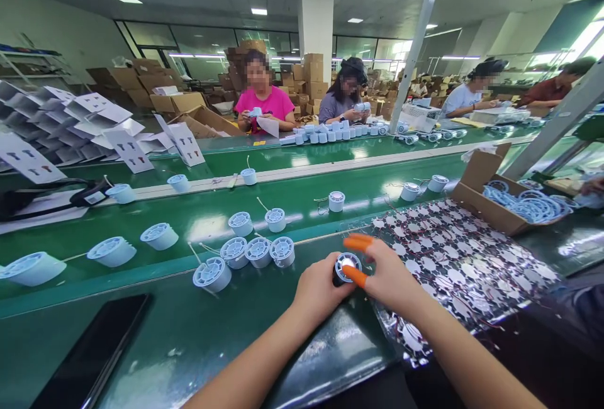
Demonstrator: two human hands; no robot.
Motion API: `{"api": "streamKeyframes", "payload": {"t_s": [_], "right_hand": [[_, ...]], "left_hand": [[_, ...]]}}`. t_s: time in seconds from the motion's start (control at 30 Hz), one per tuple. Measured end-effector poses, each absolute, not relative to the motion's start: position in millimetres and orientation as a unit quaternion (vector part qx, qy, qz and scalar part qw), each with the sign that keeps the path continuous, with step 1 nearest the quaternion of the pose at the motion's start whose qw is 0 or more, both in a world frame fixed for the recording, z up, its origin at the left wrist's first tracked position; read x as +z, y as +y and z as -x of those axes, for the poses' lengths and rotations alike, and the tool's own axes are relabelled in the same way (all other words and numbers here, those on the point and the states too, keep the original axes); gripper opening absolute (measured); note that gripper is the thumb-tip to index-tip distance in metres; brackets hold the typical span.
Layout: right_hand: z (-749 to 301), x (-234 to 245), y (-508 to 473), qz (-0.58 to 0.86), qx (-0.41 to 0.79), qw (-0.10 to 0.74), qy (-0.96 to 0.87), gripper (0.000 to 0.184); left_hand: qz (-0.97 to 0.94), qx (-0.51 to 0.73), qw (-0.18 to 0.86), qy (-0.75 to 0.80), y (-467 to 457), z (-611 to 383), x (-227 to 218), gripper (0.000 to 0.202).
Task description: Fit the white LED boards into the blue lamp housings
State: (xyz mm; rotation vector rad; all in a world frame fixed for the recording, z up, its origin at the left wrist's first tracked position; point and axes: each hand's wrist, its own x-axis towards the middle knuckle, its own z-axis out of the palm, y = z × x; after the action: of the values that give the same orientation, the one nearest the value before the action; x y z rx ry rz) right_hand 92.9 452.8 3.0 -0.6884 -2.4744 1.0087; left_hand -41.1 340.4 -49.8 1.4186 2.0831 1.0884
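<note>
My left hand (321,283) is wrapped round a small round housing (348,263) with a light blue slotted rim and a pale disc in its middle. Over it is my right hand (384,270), wearing orange finger cots on thumb and finger. Its thumb rests on the top of the housing, while the covered finger is stretched out and apart. Just left of my hands stands a cluster of light blue round housings (258,250), some with thin wires sticking out. On the right, close to my right hand, lies a sheet of pale disc-shaped parts (453,252) with dark red wires.
A black phone (94,352) lies at the front left. An open cardboard box (486,176) of light blue rings (528,201) stands at the right. More housings (111,250) sit along the green belt (202,223). Several people work across the line, beneath a metal post (415,44).
</note>
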Motion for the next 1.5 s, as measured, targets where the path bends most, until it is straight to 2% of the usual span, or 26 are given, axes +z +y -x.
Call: {"api": "streamKeyframes", "payload": {"t_s": [0.07,0.1,0.13,0.2,0.3,0.4,0.5,0.57,0.6,0.67,0.73,0.8,0.9,1.0,1.07,1.2,1.33,1.4,1.5], "right_hand": [[-95.1,2.7,455.8,0.254,0.482,0.229,-0.807,0.085],[-95.6,3.0,454.5,0.239,0.541,0.232,-0.772,0.095],[-95.4,3.8,451.4,0.215,0.589,0.229,-0.744,0.096],[-93.5,6.0,441.4,0.179,0.631,0.238,-0.716,0.082],[-87.5,7.6,426.5,0.191,0.593,0.294,-0.725,0.061],[-82.3,5.7,428.6,0.206,0.594,0.323,-0.708,0.064],[-88.6,6.7,457.0,0.243,0.597,0.351,-0.678,0.077],[-102.2,9.7,483.6,0.318,0.515,0.36,-0.71,0.065],[-110.5,11.0,495.5,0.362,0.452,0.332,-0.745,0.054],[-125.4,11.3,510.9,0.424,0.318,0.187,-0.827,0.039],[-133.2,8.0,512.7,0.429,0.212,0.011,-0.878,0.036],[-132.9,3.4,504.9,0.407,0.158,-0.087,-0.896,0.038],[-126.6,1.3,491.8,0.389,0.136,-0.114,-0.904,0.037],[-123.9,6.3,488.9,0.389,0.125,-0.123,-0.904,0.038],[-125.3,9.4,491.7,0.393,0.117,-0.118,-0.904,0.04],[-132.4,7.9,503.4,0.387,0.122,-0.049,-0.913,0.031],[-134.6,0.8,522.7,0.403,0.173,0.001,-0.899,0.018],[-130.1,-2.9,531.3,0.416,0.19,0.063,-0.887,0.011],[-119.9,-9.9,535.1,0.429,0.201,0.152,-0.867,0.011]], "left_hand": [[-0.539,0.463,0.184,0.679,341.6,41.8,-46.2,0.054],[-0.564,0.492,0.17,0.641,341.4,43.0,-44.1,0.057],[-0.586,0.51,0.146,0.612,340.6,44.5,-42.3,0.059],[-0.601,0.527,0.077,0.596,337.8,46.7,-40.5,0.058],[-0.559,0.542,-0.061,0.624,332.5,45.9,-41.8,0.061],[-0.595,0.483,-0.164,0.621,331.3,43.0,-35.8,0.066],[-0.669,0.367,-0.132,0.633,345.1,49.4,-12.2,0.064],[-0.663,0.276,-0.08,0.691,366.6,65.1,8.3,0.053],[-0.646,0.223,-0.058,0.728,380.4,76.9,17.4,0.045],[-0.598,0.115,-0.024,0.793,410.5,106.4,30.2,0.035],[-0.55,0.042,-0.002,0.834,436.8,139.1,34.5,0.035],[-0.521,0.008,0.017,0.853,452.4,169.3,32.1,0.037],[-0.507,-0.025,0.058,0.86,450.4,201.7,24.3,0.047],[-0.502,-0.038,0.08,0.86,426.9,218.5,21.9,0.084],[-0.491,-0.041,0.085,0.866,409.1,222.8,25.3,0.088],[-0.506,-0.016,0.068,0.86,386.3,208.3,34.7,0.062],[-0.578,0.083,0.058,0.809,373.0,155.0,28.0,0.064],[-0.599,0.14,0.079,0.784,364.3,123.9,17.7,0.065],[-0.593,0.181,0.108,0.777,349.6,90.8,0.3,0.063]]}}
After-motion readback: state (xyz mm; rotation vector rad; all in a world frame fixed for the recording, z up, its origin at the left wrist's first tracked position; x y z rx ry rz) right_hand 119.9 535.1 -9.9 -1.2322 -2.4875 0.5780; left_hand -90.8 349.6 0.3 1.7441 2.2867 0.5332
